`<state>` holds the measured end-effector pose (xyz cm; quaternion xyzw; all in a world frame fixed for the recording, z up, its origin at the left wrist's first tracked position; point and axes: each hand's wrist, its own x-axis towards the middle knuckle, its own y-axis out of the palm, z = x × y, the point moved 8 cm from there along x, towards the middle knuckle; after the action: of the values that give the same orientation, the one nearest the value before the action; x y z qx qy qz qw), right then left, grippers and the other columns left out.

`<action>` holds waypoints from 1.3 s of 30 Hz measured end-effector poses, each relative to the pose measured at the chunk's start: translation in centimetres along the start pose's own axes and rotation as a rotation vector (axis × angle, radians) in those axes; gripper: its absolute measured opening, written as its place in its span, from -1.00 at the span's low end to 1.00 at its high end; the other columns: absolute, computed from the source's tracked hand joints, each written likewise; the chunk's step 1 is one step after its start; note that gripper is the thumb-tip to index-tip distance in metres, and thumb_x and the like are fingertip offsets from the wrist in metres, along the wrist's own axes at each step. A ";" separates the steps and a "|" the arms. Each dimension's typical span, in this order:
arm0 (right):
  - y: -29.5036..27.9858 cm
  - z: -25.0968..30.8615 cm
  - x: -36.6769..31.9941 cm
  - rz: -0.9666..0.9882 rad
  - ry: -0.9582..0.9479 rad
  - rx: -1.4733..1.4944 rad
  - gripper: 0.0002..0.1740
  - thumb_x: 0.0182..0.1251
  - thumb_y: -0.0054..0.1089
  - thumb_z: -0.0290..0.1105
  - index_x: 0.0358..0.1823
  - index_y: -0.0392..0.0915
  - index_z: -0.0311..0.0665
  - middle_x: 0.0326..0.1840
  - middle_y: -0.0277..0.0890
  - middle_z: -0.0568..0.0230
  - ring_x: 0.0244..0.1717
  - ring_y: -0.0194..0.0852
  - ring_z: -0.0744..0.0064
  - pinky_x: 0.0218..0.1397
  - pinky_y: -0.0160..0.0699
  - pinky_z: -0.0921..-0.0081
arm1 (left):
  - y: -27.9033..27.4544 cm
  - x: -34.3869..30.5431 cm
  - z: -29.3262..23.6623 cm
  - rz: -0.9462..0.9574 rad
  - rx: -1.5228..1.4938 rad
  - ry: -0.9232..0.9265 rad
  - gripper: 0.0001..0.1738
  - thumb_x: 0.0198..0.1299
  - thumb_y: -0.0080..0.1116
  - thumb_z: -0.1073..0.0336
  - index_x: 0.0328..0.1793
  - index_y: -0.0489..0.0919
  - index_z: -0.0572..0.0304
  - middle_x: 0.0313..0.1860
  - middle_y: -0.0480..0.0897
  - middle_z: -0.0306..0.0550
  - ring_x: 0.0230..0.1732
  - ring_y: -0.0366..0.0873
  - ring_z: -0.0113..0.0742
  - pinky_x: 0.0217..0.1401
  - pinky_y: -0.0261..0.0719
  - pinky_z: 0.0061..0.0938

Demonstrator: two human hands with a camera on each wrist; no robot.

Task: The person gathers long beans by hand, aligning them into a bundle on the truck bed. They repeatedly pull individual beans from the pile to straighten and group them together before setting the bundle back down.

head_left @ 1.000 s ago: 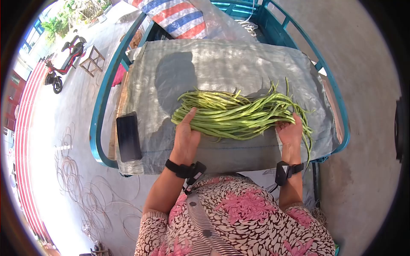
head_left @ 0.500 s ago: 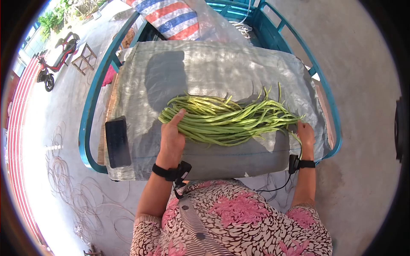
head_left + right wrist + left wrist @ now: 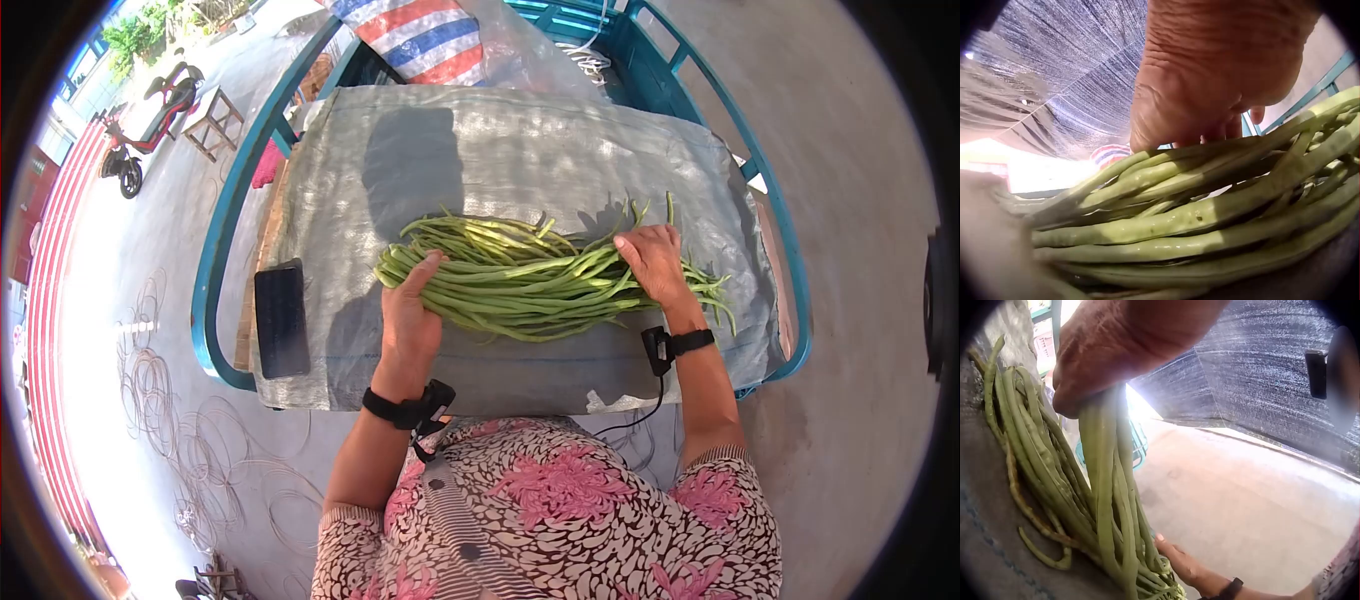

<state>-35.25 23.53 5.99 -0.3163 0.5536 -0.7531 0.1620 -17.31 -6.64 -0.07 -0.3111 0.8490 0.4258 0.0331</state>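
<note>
A bundle of green long beans [image 3: 530, 295] lies lengthwise across the grey woven sheet. My left hand [image 3: 410, 318] grips its left end, thumb on top; in the left wrist view the bean stems [image 3: 1107, 487] come out from under that hand. Toward the other end, my right hand [image 3: 656, 262] reaches over the beans from the near side, its fingers curled down behind them. The right wrist view has the palm [image 3: 1210, 81] above the beans, fingertips partly hidden behind the pods. Yellower beans [image 3: 490, 236] lie along the far side of the bundle.
The grey sheet [image 3: 530, 150] covers a surface in a blue-railed cart [image 3: 212, 300]. A black phone [image 3: 281, 320] lies at its left edge. Behind is a striped bag [image 3: 425, 40]. A stool [image 3: 212, 122] and a red scooter [image 3: 150, 130] stand at the left.
My right hand slid out to the right end of the beans, then came back left and up over the top of them. My left hand keeps its grip on the left end.
</note>
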 end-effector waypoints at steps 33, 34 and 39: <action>0.8 -3.7 -7.9 -0.637 0.488 2.810 -0.32 0.27 0.30 0.14 0.12 0.50 -0.33 0.14 0.53 0.20 0.17 0.52 0.28 0.29 0.54 0.27 | 25.5 -23.1 -6.4 1.501 0.221 0.556 -0.84 0.41 0.11 0.29 0.00 0.48 0.17 -0.21 0.69 0.10 -0.01 0.60 0.00 0.42 0.28 0.12; -2.6 -3.3 -7.6 -0.561 0.423 2.900 -0.34 0.28 0.31 0.12 0.12 0.50 -0.33 0.13 0.54 0.21 0.15 0.53 0.28 0.27 0.56 0.28 | 25.1 -22.9 -6.6 1.415 0.145 0.576 -0.83 0.42 0.11 0.25 -0.02 0.50 0.17 -0.19 0.69 0.09 -0.04 0.61 0.00 0.40 0.30 0.08; -16.0 -6.5 -7.0 -0.875 0.251 2.384 -0.38 0.34 0.30 -0.05 0.19 0.37 -0.40 0.16 0.52 0.06 0.22 0.51 0.18 0.31 0.54 0.21 | 21.9 -16.1 -8.5 0.796 -0.174 0.508 -0.54 0.26 0.29 0.42 0.20 0.35 -0.07 -0.09 0.60 -0.24 0.11 0.53 -0.17 0.45 0.34 -0.01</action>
<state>-32.60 37.76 17.65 -0.0580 -0.6008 -0.7967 0.0308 -14.77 4.79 25.87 -0.0577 0.8446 0.3853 -0.3671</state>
